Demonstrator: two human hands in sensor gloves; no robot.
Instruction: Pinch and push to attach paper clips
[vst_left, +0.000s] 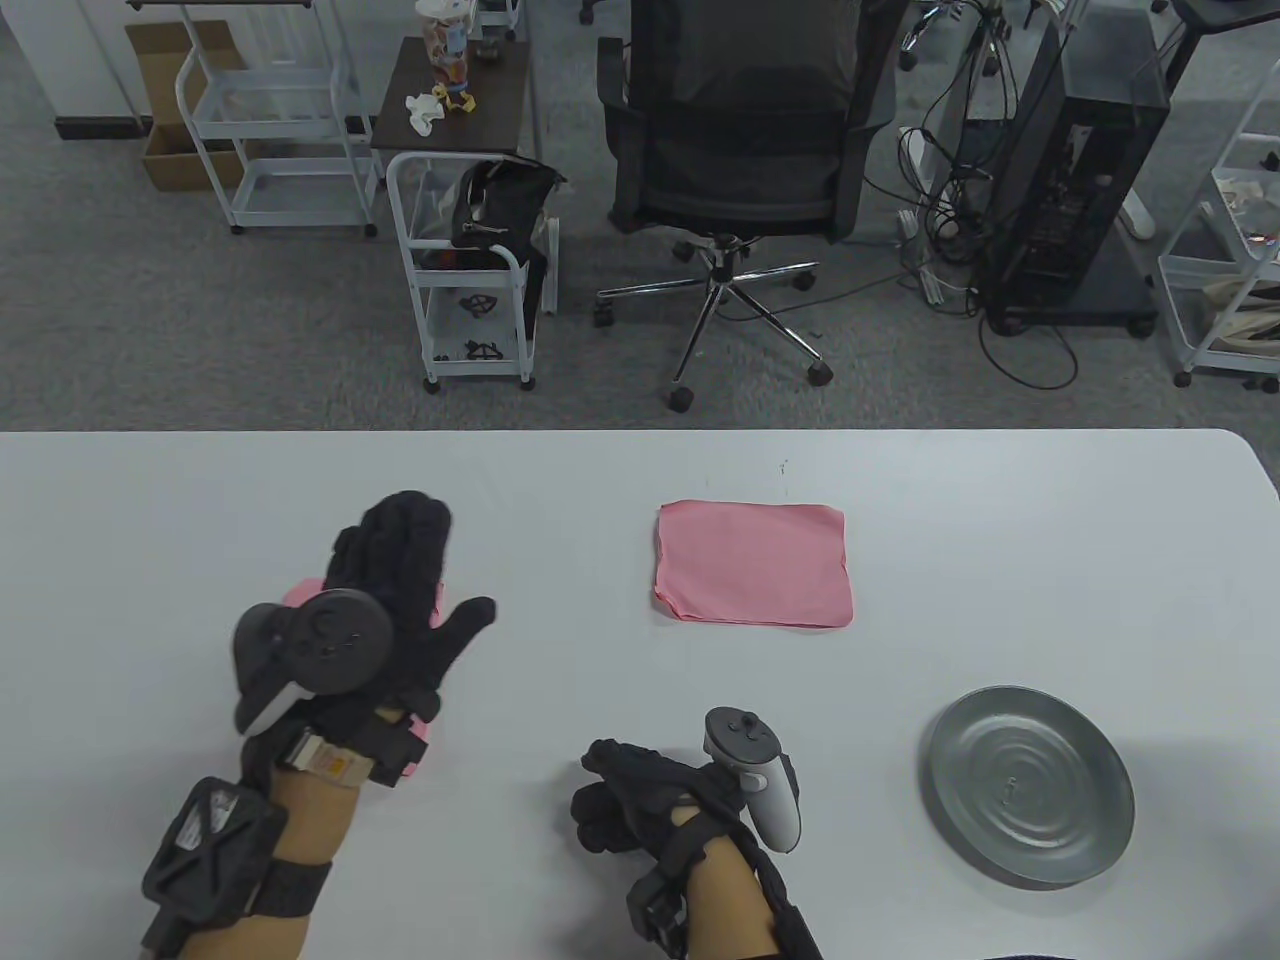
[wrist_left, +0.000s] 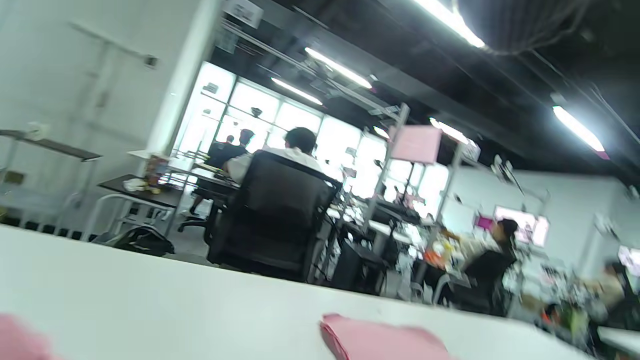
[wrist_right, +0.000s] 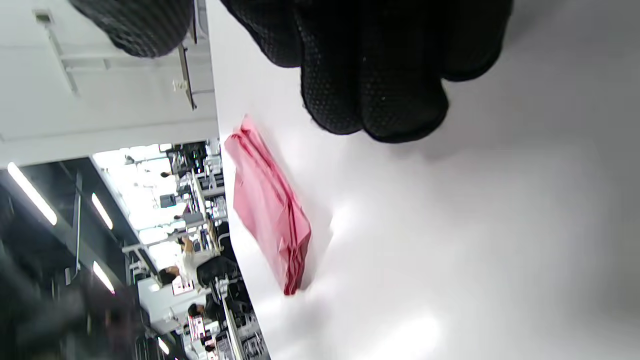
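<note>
The white table (vst_left: 1000, 520) is stretching wide, its far edge running straight and its right corner rounding off; bare surface is lying between the hands and that edge. A pink paper stack (vst_left: 752, 563) is sitting mid-table, well apart from both hands. The metal plate (vst_left: 1030, 785) is sitting near the right edge, its contents too faint to tell. The left hand (vst_left: 400, 590) is lying flat, fingers spread, covering another pink stack (vst_left: 300, 595). The right hand (vst_left: 640, 800) is curling loosely; whether it is pinching anything, I cannot tell.

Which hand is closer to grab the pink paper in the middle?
Right. The right hand lies curled nearly below the pink stack; the left hand is off to the side, over another pink sheet.
</note>
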